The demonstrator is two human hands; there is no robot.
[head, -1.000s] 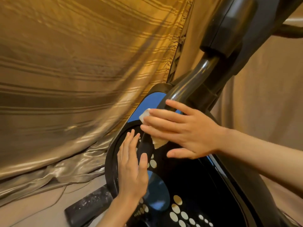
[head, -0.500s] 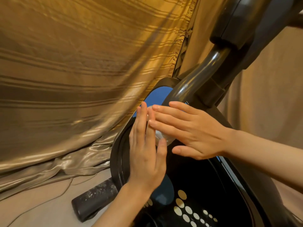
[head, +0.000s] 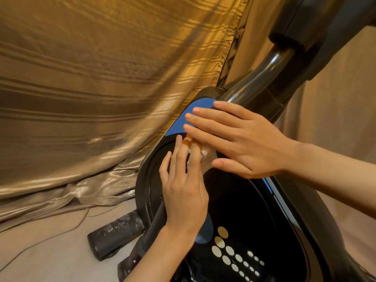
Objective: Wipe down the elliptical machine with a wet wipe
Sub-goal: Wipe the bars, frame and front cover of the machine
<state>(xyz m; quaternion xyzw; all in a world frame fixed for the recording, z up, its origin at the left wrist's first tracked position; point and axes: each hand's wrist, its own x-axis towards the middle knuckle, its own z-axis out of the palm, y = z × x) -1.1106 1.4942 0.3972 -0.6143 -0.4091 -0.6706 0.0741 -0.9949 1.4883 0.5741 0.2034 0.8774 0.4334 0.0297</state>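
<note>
The elliptical machine's black flywheel housing [head: 240, 204] fills the lower right, with a blue panel [head: 183, 123] at its top and pale dots lower down. My right hand [head: 240, 143] lies flat on the housing, fingers straight, pressing a white wet wipe [head: 204, 154] that shows only a little under the palm. My left hand [head: 183, 188] lies flat just below it, fingers straight, with its fingertips touching the wipe under the right hand's fingers. A dark shiny post [head: 258, 78] rises from the housing to the upper right.
A gold striped curtain [head: 91, 88] hangs close along the left and pools on the beige floor [head: 40, 251]. The machine's dusty black base bar [head: 116, 235] sticks out at the bottom left. A plain beige cloth [head: 335, 110] hangs behind on the right.
My left hand has slid up the housing until its fingertips reach under my right hand at the wipe. My right hand has shifted slightly up onto the blue panel.
</note>
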